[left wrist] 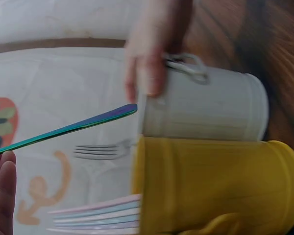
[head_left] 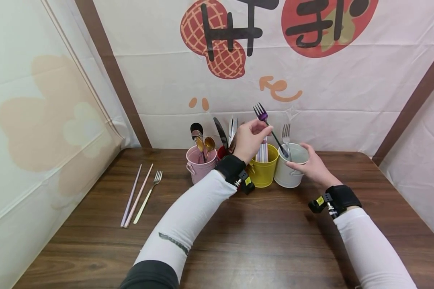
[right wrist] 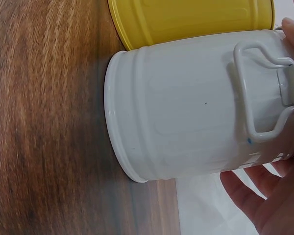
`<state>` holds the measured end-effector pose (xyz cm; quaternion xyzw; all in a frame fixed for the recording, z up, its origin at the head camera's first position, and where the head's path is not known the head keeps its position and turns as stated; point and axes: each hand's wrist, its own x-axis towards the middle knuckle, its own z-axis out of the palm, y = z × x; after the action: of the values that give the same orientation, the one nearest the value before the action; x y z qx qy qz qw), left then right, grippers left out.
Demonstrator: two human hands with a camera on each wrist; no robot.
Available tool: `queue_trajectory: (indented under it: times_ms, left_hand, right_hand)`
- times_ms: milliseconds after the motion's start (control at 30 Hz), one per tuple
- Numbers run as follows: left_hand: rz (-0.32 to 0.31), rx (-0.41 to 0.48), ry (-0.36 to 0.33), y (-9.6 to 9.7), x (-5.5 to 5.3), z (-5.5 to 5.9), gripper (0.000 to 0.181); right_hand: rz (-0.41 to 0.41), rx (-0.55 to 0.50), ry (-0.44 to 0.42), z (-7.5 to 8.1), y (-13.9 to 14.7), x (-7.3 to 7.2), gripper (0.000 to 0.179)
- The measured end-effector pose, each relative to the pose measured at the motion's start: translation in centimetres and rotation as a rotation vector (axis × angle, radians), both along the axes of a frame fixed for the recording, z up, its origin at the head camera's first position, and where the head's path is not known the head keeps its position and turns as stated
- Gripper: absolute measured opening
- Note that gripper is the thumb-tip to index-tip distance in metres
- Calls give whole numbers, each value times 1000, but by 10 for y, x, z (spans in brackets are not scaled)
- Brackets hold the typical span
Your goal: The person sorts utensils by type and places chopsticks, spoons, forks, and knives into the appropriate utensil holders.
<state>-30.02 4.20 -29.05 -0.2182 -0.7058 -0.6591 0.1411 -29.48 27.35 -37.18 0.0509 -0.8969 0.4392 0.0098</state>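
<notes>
My left hand pinches a purple-green metallic fork, tines up. Its handle end slants down to the mouth of a white bucket; in the left wrist view that end is just outside the rim. A silver fork stands tines up in the white bucket. My right hand holds this bucket by its rim, thumb in front and fingers around the far side. In the right wrist view the bucket's wire handle hangs between thumb and fingers.
Touching the white bucket is a yellow bucket of chopsticks. A pink bucket holds spoons; a red bucket, mostly hidden by my left hand, holds knives. Two chopsticks and a fork lie at left.
</notes>
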Motion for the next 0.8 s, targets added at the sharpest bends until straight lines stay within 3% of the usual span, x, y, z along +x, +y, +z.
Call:
queue_trajectory:
  times_ms: [167,300,367,533,700,800]
  left_hand:
    - [18,-117,-53,14,-6,-15,13]
    - [1,-191,-172,23,-7,-22,15]
    - [7,-226,-227,27,-7,-23,17]
    - [43,-316,-283,31,-8,-22,19]
    - [-19,-308,-421,31,-11,-22,22]
    - [-45,-319,-468,28,-13,-20,24]
  right_hand:
    - [0,-4,14,-1,0,0,105]
    - [2,-3,22,-2,0,-1,104]
    - [1,-4,17,-2,0,-1,105]
    - [3,-2,14,-1,1,-1,106]
    - [0,-3,11,-1,1,-1,105]
    - [-1,-8,18,-2,0,-1,105]
